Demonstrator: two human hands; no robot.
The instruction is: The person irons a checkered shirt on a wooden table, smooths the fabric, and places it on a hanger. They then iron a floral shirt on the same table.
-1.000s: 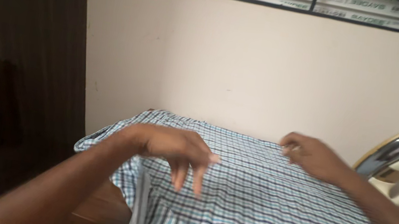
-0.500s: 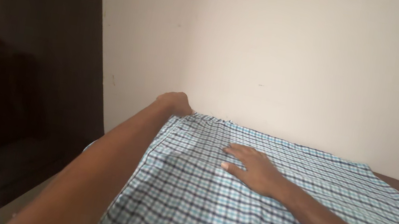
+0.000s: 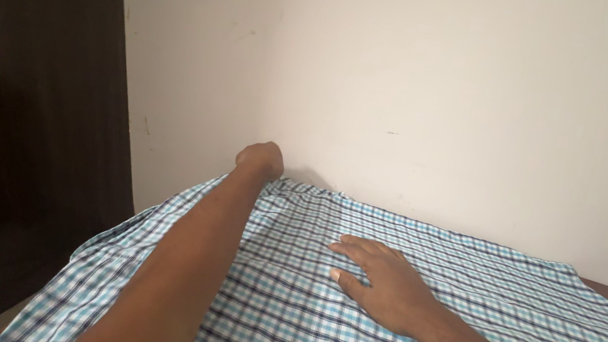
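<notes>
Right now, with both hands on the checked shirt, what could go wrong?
1. The left hand grips the checked shirt at its far corner by the wall; a hard tug against the flat right hand may wrinkle it.
2. Cloth overhangs the left edge and could slide off.

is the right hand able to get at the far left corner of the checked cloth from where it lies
Probably yes: the right hand lies flat on the checked cloth, with open fabric between it and the corner, though the left hand already sits there.
</notes>
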